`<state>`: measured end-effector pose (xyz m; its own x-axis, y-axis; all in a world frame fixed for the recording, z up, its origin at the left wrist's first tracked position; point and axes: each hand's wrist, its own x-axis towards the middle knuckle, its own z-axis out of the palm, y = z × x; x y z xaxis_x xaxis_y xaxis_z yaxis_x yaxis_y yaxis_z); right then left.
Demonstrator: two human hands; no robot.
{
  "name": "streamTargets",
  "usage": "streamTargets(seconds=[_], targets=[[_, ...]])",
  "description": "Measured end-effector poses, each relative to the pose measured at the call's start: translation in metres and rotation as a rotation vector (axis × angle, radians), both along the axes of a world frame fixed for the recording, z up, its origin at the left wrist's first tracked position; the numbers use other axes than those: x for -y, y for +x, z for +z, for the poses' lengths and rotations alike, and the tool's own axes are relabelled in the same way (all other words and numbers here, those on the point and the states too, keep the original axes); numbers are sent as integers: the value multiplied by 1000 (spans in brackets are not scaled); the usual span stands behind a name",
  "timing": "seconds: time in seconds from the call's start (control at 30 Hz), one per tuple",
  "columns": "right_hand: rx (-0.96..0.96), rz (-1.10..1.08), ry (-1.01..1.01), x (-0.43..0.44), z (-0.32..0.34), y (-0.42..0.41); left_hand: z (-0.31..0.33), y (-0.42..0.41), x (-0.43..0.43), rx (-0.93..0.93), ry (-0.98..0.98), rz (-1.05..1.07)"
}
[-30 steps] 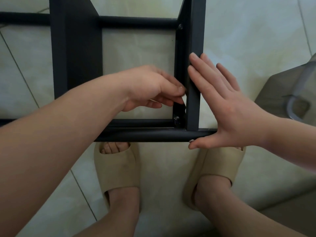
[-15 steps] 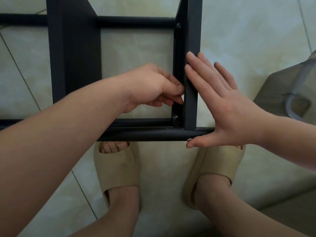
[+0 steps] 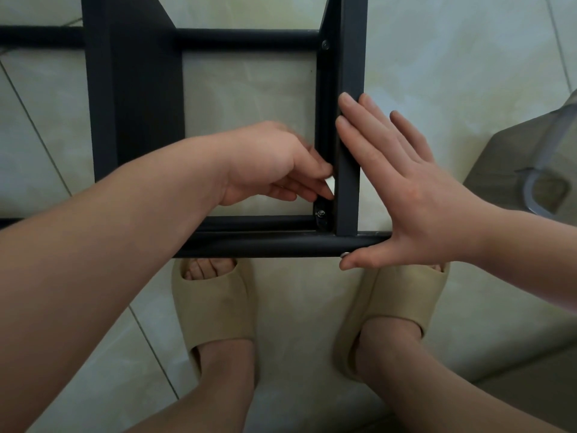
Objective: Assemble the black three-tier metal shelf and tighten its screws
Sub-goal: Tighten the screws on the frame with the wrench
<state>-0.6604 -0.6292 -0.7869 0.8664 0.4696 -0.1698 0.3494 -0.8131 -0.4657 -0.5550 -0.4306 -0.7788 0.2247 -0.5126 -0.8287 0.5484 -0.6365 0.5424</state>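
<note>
Beige slippers [image 3: 215,304] on my feet are nearest, on the pale tiled floor [image 3: 452,73]; my legs are cut off by the bottom edge. Just beyond my toes is the black shelf frame [image 3: 134,120]. Its near rail [image 3: 265,245] runs left to right until my left forearm hides it. My right grip [image 3: 415,195] is spread flat: straight fingers press the outer face of the right upright [image 3: 351,73], and the thumb lies along the rail beside a small silver screw head [image 3: 345,254]. My left grip [image 3: 268,164] is curled and bunched against the upright's inner face, just above the corner bolt [image 3: 320,213]. Its fingertips are blurred, and I cannot tell whether they pinch anything. Farther off, the far rail [image 3: 246,39] meets the upright at another screw [image 3: 325,44]. The frame runs out of view at the top and left. A grey object [image 3: 515,157] at the right edge is cut off and unclear.
</note>
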Motion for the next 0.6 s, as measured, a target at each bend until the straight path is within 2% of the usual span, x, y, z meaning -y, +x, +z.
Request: streamTargets(seconds=[0.33, 0.6], targets=[[6, 6, -7, 0, -1, 0, -1, 4, -7, 58, 35, -103], [5, 2, -4, 0, -1, 0, -1, 2, -11, 52, 57, -102]])
